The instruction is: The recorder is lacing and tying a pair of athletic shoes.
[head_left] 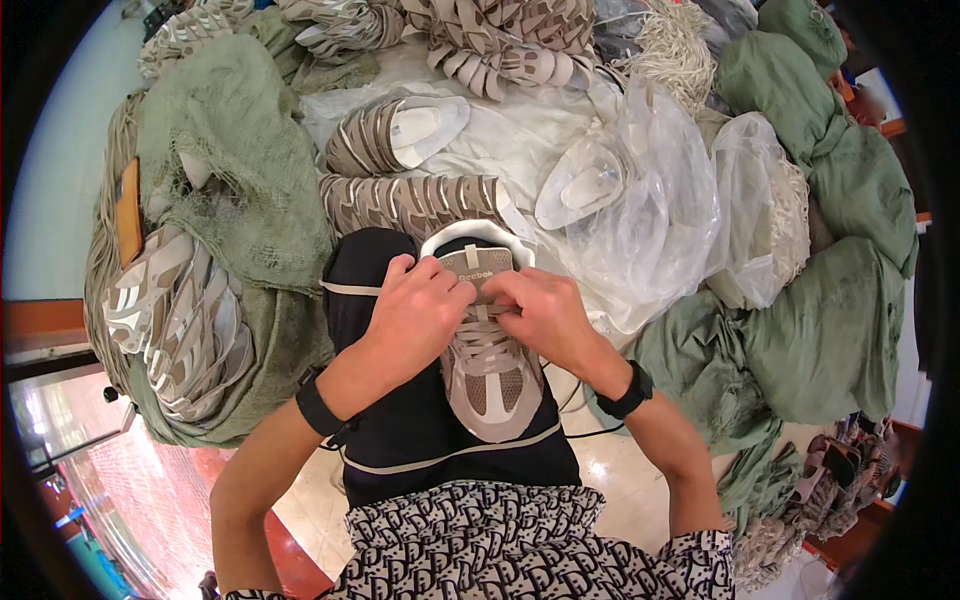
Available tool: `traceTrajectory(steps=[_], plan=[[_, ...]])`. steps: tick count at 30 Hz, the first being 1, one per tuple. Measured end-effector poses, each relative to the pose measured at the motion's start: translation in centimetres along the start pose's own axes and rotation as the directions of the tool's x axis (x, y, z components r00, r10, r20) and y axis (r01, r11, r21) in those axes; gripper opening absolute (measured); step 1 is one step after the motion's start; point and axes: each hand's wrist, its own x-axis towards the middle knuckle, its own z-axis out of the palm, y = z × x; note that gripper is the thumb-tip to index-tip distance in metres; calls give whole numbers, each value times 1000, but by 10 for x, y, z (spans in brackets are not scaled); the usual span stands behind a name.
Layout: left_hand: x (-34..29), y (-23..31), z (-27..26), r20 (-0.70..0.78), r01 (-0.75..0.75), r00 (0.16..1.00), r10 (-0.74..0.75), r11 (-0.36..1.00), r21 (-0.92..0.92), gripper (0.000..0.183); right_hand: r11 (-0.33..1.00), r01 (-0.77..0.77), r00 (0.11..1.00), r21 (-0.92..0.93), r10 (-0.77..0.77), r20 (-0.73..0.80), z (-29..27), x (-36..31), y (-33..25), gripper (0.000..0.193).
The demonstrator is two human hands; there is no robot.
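A brown-and-beige sneaker upper (pixel 492 395) lies on a black pad (pixel 400 425) across my lap, its toe toward me and its white-lined collar away. Beige shoelace (pixel 487 338) crosses its front in rows. At the left edge of the tongue, my left hand (pixel 425 303) is closed, thumb and fingertips pinched at the upper eyelets. My right hand (pixel 543 310) is closed the same way at the right edge, fingers curled over the lace. The lace ends are hidden beneath my fingers. Dark bands circle both my wrists.
Beyond the pad lie nested rows of similar uppers (pixel 410 203) and another stack (pixel 365 138) on white sheeting. Clear plastic bags (pixel 640 200) sit at the right, with a heap of laces (pixel 675 55) farther back. Green sacks (pixel 825 330) flank both sides; more uppers (pixel 190 330) bulge out at left.
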Motion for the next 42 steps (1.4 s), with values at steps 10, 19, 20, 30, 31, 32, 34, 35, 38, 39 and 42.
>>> traceTrajectory(steps=[10,19,20,30,31,32,34,35,38,39,42], plan=[[3,0,-2,17,26,1000,-25,998,-58,19,799,-479,801,363,228,554,-23,23,11,34],[14,-7,-16,269,173,957,-113,962,-212,11,784,-473,868,402,337,364,-21,20,3,36],[14,-9,-18,305,185,946,-111,956,-225,11,775,-463,874,430,318,367,-21,21,3,36],[9,-11,-15,228,160,970,-89,937,-311,9,878,-383,876,287,247,414,-23,24,-2,36],[9,-11,-14,236,165,967,-93,936,-311,9,925,-315,897,213,218,385,-21,23,-2,36],[8,-11,-14,228,164,969,-96,940,-298,9,928,-286,915,238,191,356,-19,21,-2,36],[8,-11,-13,222,159,970,-96,945,-287,9,940,-266,932,213,195,305,-16,18,-1,34],[8,-11,-13,225,160,970,-96,945,-285,9,941,-255,936,221,183,300,-15,15,-2,34],[9,-10,-13,216,159,972,-96,942,-296,9,933,-283,939,222,222,264,-14,11,-5,33],[9,-9,-14,220,166,970,-102,941,-296,9,947,-235,955,219,184,232,-14,12,-6,30],[9,-7,-16,234,178,966,-108,935,-305,9,891,-341,909,299,231,347,-20,24,-3,30]])
